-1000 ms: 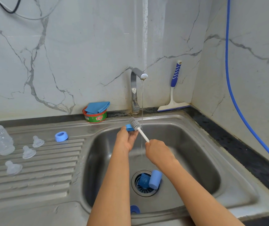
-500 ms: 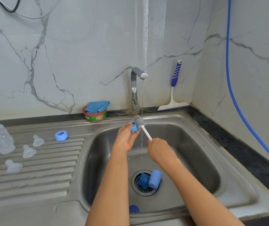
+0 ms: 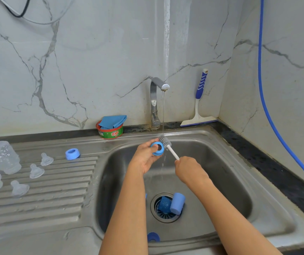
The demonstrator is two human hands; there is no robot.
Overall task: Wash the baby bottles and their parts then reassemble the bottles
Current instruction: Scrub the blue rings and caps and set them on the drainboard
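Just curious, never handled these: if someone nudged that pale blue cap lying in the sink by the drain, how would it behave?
The pale blue cap lies on its side and looks round, so it would probably roll. It looks like small plastic, likely light. It lies in the sink where water runs, so it may be slippery.

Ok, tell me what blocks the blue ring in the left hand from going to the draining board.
Nothing visible does. The blue ring in the left hand has only the sink's rim between it and the draining board.
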